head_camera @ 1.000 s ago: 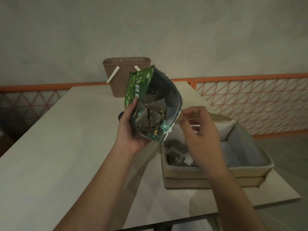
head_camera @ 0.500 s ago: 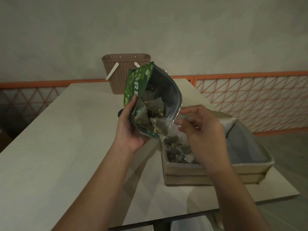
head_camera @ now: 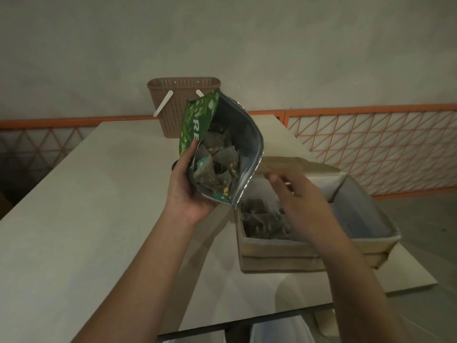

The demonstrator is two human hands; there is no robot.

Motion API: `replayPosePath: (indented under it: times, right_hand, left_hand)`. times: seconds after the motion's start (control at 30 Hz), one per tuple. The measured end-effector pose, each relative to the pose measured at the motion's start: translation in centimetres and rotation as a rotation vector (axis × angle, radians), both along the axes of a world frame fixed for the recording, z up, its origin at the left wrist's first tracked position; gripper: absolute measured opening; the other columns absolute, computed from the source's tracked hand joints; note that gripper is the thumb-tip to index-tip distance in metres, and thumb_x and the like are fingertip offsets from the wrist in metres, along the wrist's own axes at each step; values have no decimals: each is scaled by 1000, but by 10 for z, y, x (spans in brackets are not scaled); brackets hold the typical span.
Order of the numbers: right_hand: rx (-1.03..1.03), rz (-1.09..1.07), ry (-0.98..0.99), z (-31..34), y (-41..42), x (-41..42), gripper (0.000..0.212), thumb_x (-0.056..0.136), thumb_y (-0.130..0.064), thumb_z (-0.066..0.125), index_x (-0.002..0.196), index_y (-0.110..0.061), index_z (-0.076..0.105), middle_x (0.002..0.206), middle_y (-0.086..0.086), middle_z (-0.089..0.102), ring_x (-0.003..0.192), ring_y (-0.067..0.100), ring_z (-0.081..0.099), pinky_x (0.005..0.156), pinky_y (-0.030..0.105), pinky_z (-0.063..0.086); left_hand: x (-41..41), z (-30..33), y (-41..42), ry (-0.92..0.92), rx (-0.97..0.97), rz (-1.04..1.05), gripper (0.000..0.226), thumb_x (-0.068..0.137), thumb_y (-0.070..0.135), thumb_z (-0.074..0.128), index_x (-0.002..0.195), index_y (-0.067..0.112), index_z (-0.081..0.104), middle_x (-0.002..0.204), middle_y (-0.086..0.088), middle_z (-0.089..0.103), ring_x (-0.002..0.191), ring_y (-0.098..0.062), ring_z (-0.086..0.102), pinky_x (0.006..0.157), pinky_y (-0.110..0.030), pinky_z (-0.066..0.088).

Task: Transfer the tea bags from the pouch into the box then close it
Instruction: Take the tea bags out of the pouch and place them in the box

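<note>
Above the table (head_camera: 74, 219), the left hand (head_camera: 190, 194) grips the pouch (head_camera: 222, 144), mouth tilted toward the box (head_camera: 284, 246) for access. The right hand (head_camera: 296, 196) hovers empty, fingers loose; tea bags (head_camera: 215, 167) remain inside the pouch.

- We see the left hand (head_camera: 188, 194) gripping an open green foil pouch (head_camera: 222, 144) of pyramid tea bags (head_camera: 217, 167), tilted over an open beige cardboard box (head_camera: 309, 251).
- The right hand (head_camera: 296, 196) hovers over the box, fingers loosely curled, above more tea bags.
- A brown perforated plastic basket (head_camera: 178, 107) stands behind on the pale table (head_camera: 86, 219).
</note>
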State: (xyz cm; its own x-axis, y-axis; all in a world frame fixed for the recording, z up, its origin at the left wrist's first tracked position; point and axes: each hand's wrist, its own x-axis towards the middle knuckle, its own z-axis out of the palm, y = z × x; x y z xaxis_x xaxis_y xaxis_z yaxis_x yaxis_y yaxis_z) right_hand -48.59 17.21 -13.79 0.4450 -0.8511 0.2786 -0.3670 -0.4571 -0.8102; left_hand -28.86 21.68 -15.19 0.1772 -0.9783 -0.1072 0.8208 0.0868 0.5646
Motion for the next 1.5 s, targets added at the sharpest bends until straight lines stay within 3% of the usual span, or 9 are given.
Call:
replayPosePath:
  times: [0.17,0.33,0.5,0.57,0.7,1.0,1.13,1.37,1.5]
  right_hand:
    - [77,214,577,8,3,-1,42,101,-50,36,115,-25,67,107,-7,64,85,3,53,73,19,39]
    - [-44,74,791,15,5,-1,49,100,-56,32,103,-22,69,108,-1,65,101,19,59,99,39,40]
    - [-297,-15,5,25,17,12,11,91,-36,60,91,-26,65,86,-14,58,82,3,53,71,15,42]
    - [-480,-38,-59,29,23,25,13,86,-29,69,97,-24,66,90,-10,54,85,6,50,73,14,40]
    - [-711,-257,115,28,20,48,39,78,-35,76,114,-23,67,112,7,49,104,25,46,83,36,48]
    - [-725,-345,353,13,12,69,27,71,-44,79,89,-24,74,117,1,55,101,28,46,80,41,42]
    - [-618,-222,91,17,8,59,21,72,-41,81,81,-26,70,103,-7,62,98,22,48,77,34,36]
    - [-173,-27,-588,42,18,21,14,88,-25,71,86,-17,60,88,1,67,80,16,65,69,25,53]
    - [-205,-22,-775,43,18,6,8,93,-15,65,90,-16,57,87,4,63,81,17,61,71,27,51]
  left_hand:
    - [-1,0,0,6,-14,0,54,100,52,50,143,21,59,128,-9,70,107,-31,71,83,-41,60]
    - [3,-1,1,15,-18,-8,55,97,54,53,141,21,62,133,-10,68,112,-32,69,88,-42,59]
    - [3,-1,2,40,-18,-21,58,97,52,54,144,19,59,142,-12,62,119,-33,64,92,-43,57]
    - [1,0,2,26,-19,-18,60,98,52,52,145,16,57,148,-14,57,124,-33,60,94,-42,56]
    - [-1,4,4,5,-16,-10,59,98,53,51,141,14,62,146,-14,59,127,-33,58,103,-44,50]
    - [-2,7,4,-31,6,18,53,97,52,48,111,11,80,124,-13,71,103,-28,69,95,-38,49]
    - [0,7,4,-29,-9,1,56,99,53,47,118,9,77,132,-15,66,106,-31,68,97,-41,49]
    - [2,6,2,-23,-30,4,59,98,54,46,143,18,59,143,-12,61,123,-32,62,95,-42,56]
    - [1,6,1,-7,-49,5,62,92,55,53,143,20,59,137,-13,64,106,-32,69,81,-41,62]
